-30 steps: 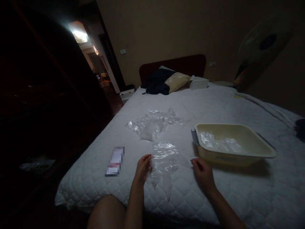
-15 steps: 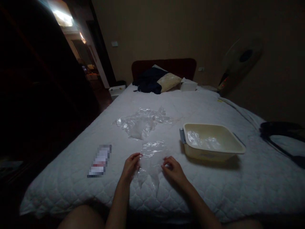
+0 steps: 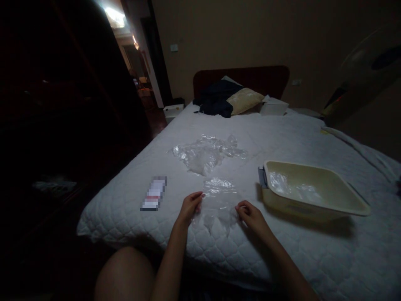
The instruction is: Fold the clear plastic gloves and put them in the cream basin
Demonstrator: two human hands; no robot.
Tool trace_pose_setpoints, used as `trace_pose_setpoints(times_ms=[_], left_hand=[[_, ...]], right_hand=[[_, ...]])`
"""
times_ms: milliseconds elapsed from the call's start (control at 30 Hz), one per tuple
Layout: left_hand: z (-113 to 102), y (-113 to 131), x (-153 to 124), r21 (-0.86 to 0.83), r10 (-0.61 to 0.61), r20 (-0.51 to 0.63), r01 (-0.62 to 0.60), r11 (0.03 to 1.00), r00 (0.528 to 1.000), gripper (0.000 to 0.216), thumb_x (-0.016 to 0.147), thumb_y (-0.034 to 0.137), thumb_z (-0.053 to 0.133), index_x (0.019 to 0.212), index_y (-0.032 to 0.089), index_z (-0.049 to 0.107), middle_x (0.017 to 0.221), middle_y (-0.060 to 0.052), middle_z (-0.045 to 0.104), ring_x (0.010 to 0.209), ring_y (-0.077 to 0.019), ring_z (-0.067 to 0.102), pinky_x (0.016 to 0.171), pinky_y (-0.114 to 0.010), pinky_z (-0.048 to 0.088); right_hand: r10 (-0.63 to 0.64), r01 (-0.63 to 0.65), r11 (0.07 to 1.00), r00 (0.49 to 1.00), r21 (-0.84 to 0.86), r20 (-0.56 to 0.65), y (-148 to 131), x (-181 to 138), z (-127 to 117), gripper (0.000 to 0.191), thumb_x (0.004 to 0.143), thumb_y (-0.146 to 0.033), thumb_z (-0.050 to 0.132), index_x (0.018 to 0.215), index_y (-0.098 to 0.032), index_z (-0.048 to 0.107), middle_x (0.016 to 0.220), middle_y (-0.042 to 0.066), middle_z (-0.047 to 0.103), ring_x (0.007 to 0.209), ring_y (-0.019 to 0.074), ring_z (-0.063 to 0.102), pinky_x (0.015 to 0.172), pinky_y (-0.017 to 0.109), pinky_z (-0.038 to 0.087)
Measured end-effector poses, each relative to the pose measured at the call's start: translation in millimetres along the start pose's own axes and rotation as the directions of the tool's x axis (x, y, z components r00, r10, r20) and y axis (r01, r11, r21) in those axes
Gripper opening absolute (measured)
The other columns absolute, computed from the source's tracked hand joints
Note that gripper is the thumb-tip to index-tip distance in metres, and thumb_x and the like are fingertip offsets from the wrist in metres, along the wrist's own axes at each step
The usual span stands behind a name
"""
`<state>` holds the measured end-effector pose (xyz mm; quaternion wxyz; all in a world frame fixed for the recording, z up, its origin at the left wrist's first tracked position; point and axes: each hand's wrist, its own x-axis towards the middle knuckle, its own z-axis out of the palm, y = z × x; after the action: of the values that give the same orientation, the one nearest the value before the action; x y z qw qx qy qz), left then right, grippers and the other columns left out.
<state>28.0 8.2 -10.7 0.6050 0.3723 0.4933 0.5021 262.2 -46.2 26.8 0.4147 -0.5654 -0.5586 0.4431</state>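
In a dimly lit bedroom, I work over a clear plastic bag (image 3: 219,198) spread flat near the foot of a white quilted bed (image 3: 125,225). My left hand (image 3: 191,205) pinches the bag's left edge between thumb and fingers. My right hand (image 3: 250,212) has its fingertips drawn together at the opposite edge; in this poor light I cannot tell whether they grip the thin film. Just beyond lies a crumpled heap of clear plastic (image 3: 205,154). To the right stands a cream tub (image 3: 316,209) with gray handles and more shiny plastic (image 3: 278,183) inside. A pillow (image 3: 246,100) and dark cloth (image 3: 216,98) lie by the red-brown headboard (image 3: 260,77).
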Motion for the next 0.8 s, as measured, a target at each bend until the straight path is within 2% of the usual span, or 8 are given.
trace_pose_setpoints(times_ms=[133,333,433,500,567,700,800], left_hand=[[1.5,3.6,-2.6,0.007,-0.006,-0.014,0.006,1.0,1.0,0.052,0.057,0.039,0.071,0.099,0.01,0.061,0.048,0.004,0.051,0.034,-0.0024,0.035,0.035,-0.017,0.022],[4.6,10.2,-6.1,-0.034,-0.033,0.012,0.033,0.999,0.999,0.048,0.061,0.04,0.068,0.099,0.01,0.06,0.059,0.0,0.06,0.035,-0.0027,0.037,0.035,-0.017,0.026],[3.5,11.3,-7.9,-0.023,-0.013,0.019,0.014,1.0,1.0,0.049,0.057,0.032,0.071,0.101,0.013,0.06,0.081,-0.006,0.065,0.041,-0.0038,0.044,0.037,-0.016,0.027],[2.9,12.0,-9.5,0.002,0.005,0.023,-0.005,1.0,1.0,0.05,0.053,0.025,0.073,0.101,0.015,0.061,0.101,-0.01,0.063,0.051,-0.0057,0.051,0.04,-0.016,0.031],[3.3,12.6,-10.8,0.035,-0.004,0.031,0.003,0.999,1.0,0.048,0.054,0.023,0.073,0.1,0.016,0.062,0.11,-0.01,0.06,0.055,-0.0066,0.053,0.041,-0.015,0.032],[7.2,11.9,-12.0,0.106,-0.025,0.019,0.023,0.994,1.0,0.045,0.056,0.025,0.071,0.1,0.018,0.061,0.111,-0.009,0.059,0.053,-0.0061,0.051,0.038,-0.015,0.031],[9.9,11.5,-12.8,0.15,-0.02,0.006,0.019,0.989,1.0,0.042,0.057,0.026,0.071,0.096,0.016,0.061,0.097,-0.008,0.063,0.053,-0.007,0.051,0.04,-0.016,0.033]], right_hand=[[0.109,-0.11,0.994,0.99,0.01,0.091,7.2,-2.1,-3.7,0.033,0.073,-0.052,0.05,0.077,-0.019,0.054,0.047,-0.004,0.047,0.043,0.0111,0.042,0.042,0.023,0.031],[0.084,-0.076,0.995,0.99,-0.067,0.117,11.3,-7.7,-5.0,0.026,0.066,-0.043,0.061,0.069,-0.017,0.059,0.057,-0.001,0.05,0.054,0.0122,0.045,0.051,0.024,0.034],[0.077,-0.078,0.997,0.993,0.001,0.093,6.9,-11.7,-6.2,0.026,0.064,-0.042,0.062,0.063,-0.017,0.055,0.059,0.0,0.051,0.057,0.013,0.046,0.053,0.025,0.035],[0.106,-0.112,0.991,0.99,0.071,0.094,6.9,-13.8,-9.1,0.028,0.065,-0.044,0.062,0.064,-0.018,0.052,0.057,-0.001,0.051,0.054,0.0124,0.046,0.05,0.025,0.035],[0.155,-0.168,0.978,0.982,0.124,0.112,11.0,-15.1,-13.4,0.03,0.065,-0.046,0.061,0.072,-0.019,0.051,0.052,-0.003,0.047,0.047,0.0111,0.044,0.045,0.023,0.032],[0.201,-0.212,0.975,0.97,0.071,0.139,24.7,-17.7,-21.6,0.037,0.064,-0.048,0.062,0.084,-0.02,0.05,0.048,-0.005,0.047,0.043,0.0121,0.045,0.042,0.023,0.031],[0.195,-0.199,0.98,0.967,0.008,0.165,30.0,-22.2,-27.7,0.037,0.065,-0.047,0.063,0.086,-0.02,0.05,0.052,-0.003,0.051,0.046,0.0124,0.047,0.042,0.023,0.031]])
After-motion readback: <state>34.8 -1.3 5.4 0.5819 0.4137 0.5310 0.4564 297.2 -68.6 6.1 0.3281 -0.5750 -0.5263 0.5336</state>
